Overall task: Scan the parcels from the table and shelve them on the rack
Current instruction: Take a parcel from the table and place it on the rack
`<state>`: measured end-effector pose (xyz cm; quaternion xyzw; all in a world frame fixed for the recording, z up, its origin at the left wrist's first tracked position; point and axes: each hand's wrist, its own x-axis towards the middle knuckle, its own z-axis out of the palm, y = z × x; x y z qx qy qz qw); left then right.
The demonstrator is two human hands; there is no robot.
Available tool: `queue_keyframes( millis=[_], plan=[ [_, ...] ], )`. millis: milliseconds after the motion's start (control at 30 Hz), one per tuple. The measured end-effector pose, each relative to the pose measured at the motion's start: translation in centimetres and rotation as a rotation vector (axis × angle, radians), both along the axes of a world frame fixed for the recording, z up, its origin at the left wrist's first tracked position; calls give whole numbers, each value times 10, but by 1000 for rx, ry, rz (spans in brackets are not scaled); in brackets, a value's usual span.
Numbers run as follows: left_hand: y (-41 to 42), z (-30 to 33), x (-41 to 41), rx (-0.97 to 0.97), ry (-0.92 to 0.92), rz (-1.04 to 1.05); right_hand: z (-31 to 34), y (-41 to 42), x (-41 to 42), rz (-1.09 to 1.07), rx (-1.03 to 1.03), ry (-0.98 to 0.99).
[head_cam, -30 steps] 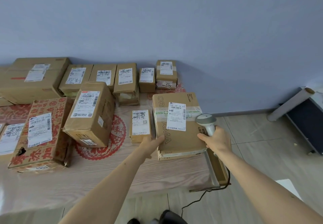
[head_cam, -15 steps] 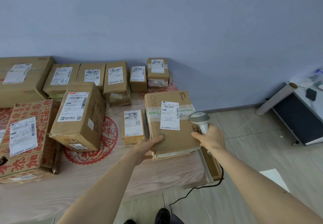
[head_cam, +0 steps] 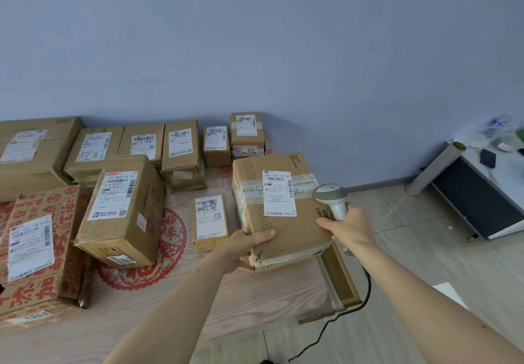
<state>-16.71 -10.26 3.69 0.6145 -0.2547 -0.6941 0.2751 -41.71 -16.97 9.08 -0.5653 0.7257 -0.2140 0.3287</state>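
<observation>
A brown cardboard parcel (head_cam: 295, 233) with a white shipping label and green tape lies at the table's right end. My left hand (head_cam: 243, 246) grips its near left corner, thumb on top and fingers under the edge. My right hand (head_cam: 350, 229) holds a grey-white corded barcode scanner (head_cam: 331, 197) against the parcel's right side, its head level with the label. The near end of the parcel looks raised slightly off the wooden table (head_cam: 255, 292).
Several other labelled parcels cover the table: a small flat box (head_cam: 210, 221) left of the held one, a tilted box (head_cam: 122, 213), a red-printed carton (head_cam: 37, 247), a row along the wall. A low dark cabinet (head_cam: 479, 193) and cardboard tube (head_cam: 433, 168) stand at right.
My left hand has closed round the parcel's near left corner and the parcel has shifted toward me. The scanner stays beside the parcel's right side. The view has panned right.
</observation>
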Motion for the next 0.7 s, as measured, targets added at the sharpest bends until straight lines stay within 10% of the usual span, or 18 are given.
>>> queue_keyframes(
  millis=[700],
  plan=[
    [-23, 39, 30, -414, 77, 218, 63, 20, 21, -34, -600, 18]
  ],
)
